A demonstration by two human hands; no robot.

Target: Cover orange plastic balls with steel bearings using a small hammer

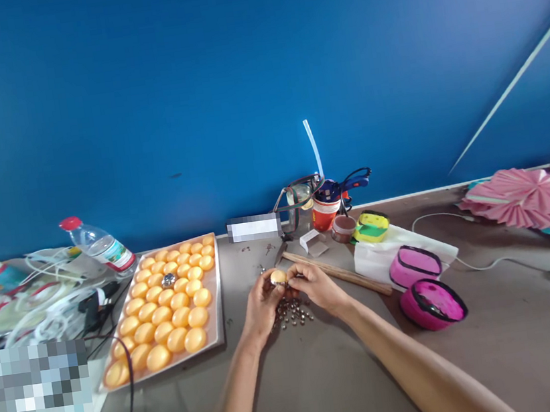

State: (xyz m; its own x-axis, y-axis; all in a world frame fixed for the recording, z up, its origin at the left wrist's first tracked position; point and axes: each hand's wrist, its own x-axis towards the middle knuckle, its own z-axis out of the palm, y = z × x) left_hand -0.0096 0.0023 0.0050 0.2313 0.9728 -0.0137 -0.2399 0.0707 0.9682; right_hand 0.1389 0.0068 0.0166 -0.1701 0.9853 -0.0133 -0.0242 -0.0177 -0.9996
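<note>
Gripping an orange ball (278,276) above the desk (299,392), the left hand (261,302) curls its thumb and fingers around it. The right hand (318,285) has its fingers bent in against the ball's right side; whether they pinch the ball or some small piece, I cannot tell. Metal glints along the ball's lower edge, while its top looks plain, so the work on this one seems only partly done. Just below the hands lies a scatter of silver pieces (294,315), plenty apparently unused. To the left, in a shallow tray (218,288), one silver-covered ball (169,281) looks finished; the plain orange balls (164,331) around it show no metal, which suggests an early stage.
</note>
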